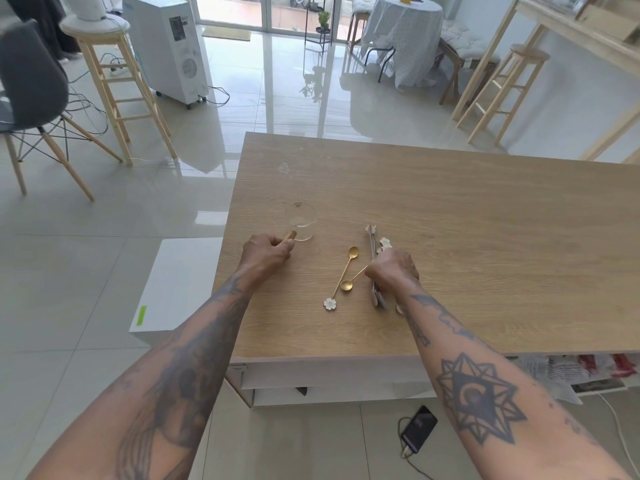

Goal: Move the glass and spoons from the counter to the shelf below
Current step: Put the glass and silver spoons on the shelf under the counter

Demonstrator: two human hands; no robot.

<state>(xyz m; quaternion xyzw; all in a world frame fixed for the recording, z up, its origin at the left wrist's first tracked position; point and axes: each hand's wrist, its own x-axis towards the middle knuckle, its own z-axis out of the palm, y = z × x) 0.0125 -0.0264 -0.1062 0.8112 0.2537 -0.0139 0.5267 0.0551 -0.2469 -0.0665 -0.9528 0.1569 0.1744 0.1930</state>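
Observation:
A clear glass point(300, 220) with a wooden handle stands on the wooden counter point(450, 237) near its left edge. My left hand point(266, 252) is closed around that handle. A gold spoon with a white flower end point(342, 278) lies loose on the counter between my hands. My right hand point(393, 270) is closed on a bundle of spoons point(375, 237), silver and gold; a second gold spoon's bowl point(346, 285) sticks out to its left. The shelf point(332, 375) below the counter shows under the near edge.
A white box point(173, 285) stands left of the counter. A phone on a cable point(419, 427) lies on the floor near my feet. Packets point(568, 368) fill the shelf at right. Wooden stools point(114, 81), a grey chair point(31, 84) and a white appliance point(169, 46) stand beyond.

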